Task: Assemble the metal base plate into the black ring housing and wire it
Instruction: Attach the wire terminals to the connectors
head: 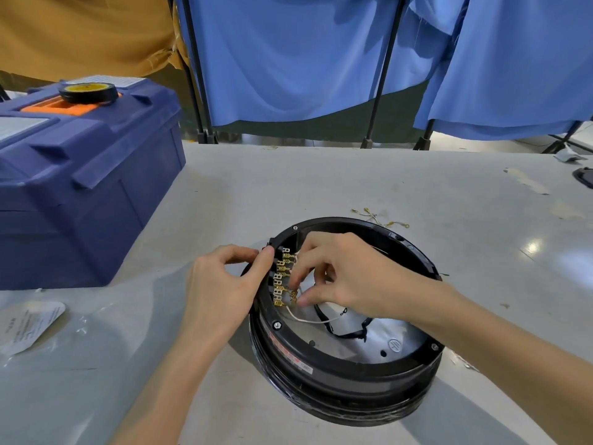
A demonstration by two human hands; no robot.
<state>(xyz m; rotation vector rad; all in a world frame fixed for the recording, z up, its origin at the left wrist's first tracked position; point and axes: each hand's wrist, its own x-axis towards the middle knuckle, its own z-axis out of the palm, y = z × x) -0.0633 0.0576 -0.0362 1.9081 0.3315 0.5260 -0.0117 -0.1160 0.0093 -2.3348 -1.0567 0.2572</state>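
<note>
Black ring housing [346, 367] flat on the grey table [321, 181], right under both hands, with the metal base plate [385, 338] sitting down inside it. Left hand [224, 284] curled at the left rim, thumb and fingers pinching the terminal block [279, 279] from outside. Right hand [346, 271] reaching in from above, fingers bent, pinching a brass connector [293, 296] on the white wire [308, 320] just beside the block. Black cable [346, 334] looped on the plate. Blue toolbox [80, 187] off to the left, tape roll [88, 93] on top.
</note>
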